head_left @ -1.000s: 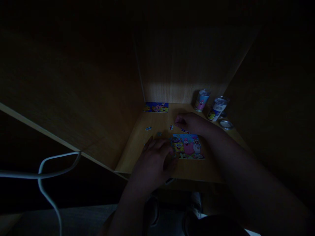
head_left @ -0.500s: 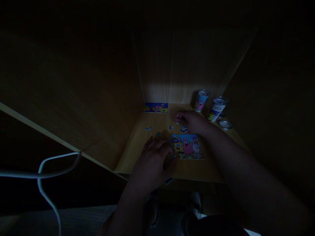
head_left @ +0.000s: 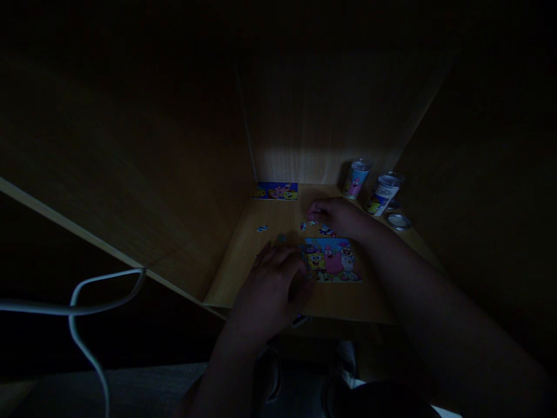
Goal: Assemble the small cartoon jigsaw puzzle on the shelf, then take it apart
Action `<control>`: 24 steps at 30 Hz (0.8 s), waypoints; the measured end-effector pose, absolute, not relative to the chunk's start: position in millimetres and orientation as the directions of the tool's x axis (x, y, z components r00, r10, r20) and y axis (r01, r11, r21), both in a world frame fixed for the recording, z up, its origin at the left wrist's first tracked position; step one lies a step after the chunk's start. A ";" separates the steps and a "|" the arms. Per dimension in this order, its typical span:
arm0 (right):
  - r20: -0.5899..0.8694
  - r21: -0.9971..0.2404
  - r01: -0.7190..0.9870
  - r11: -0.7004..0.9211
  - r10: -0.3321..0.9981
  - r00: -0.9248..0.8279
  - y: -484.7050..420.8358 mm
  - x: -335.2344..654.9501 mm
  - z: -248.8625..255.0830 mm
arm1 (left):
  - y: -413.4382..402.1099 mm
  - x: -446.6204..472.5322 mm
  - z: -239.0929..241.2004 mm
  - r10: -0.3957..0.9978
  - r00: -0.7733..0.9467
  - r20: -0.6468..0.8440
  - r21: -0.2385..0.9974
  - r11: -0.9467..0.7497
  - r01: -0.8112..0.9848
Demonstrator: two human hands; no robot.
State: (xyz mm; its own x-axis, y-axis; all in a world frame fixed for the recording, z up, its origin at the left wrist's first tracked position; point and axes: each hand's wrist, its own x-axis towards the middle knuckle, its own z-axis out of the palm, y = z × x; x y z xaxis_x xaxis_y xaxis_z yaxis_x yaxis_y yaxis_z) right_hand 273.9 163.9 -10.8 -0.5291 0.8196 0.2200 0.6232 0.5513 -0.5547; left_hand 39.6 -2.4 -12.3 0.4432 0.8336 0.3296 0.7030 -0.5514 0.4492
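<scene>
A partly assembled cartoon jigsaw puzzle (head_left: 331,261) lies on the wooden desktop (head_left: 235,278), with bright pink and yellow characters. My left hand (head_left: 270,284) hovers low at the puzzle's left edge, fingers spread, and hides part of that edge. My right hand (head_left: 335,216) sits just above the puzzle's far edge, fingertips bunched over small loose pieces (head_left: 310,223). Whether those fingers pinch a piece is too dark to tell. Two more loose pieces (head_left: 261,229) lie out to the left.
A printed picture card (head_left: 275,191) lies against the back wall. Two cartoon-printed canisters (head_left: 383,194) and a round metal lid (head_left: 398,221) stand at back right. Wooden panels enclose the desk on the sides. A white cable (head_left: 73,307) hangs at lower left.
My right hand has shifted slightly, and its fingertips now sit closer to the small pieces at the puzzle's far edge. My left hand has barely moved. The scene looks slightly darker.
</scene>
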 end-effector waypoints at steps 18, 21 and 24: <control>0.188 -0.432 0.739 0.517 0.853 -0.487 170.4 280.2 -12.5 | 5.4 31.0 -28.6 0.884 0.159 0.440 0.494 -0.386 0.780; 0.199 -0.379 0.782 0.494 0.869 -0.453 176.2 287.3 -17.1 | 5.6 28.5 -29.5 0.892 0.073 0.446 0.489 -0.311 0.815; 0.198 -0.349 0.818 0.458 0.889 -0.413 179.3 293.2 -18.7 | 6.6 27.2 -29.1 0.889 -0.026 0.457 0.496 -0.230 0.838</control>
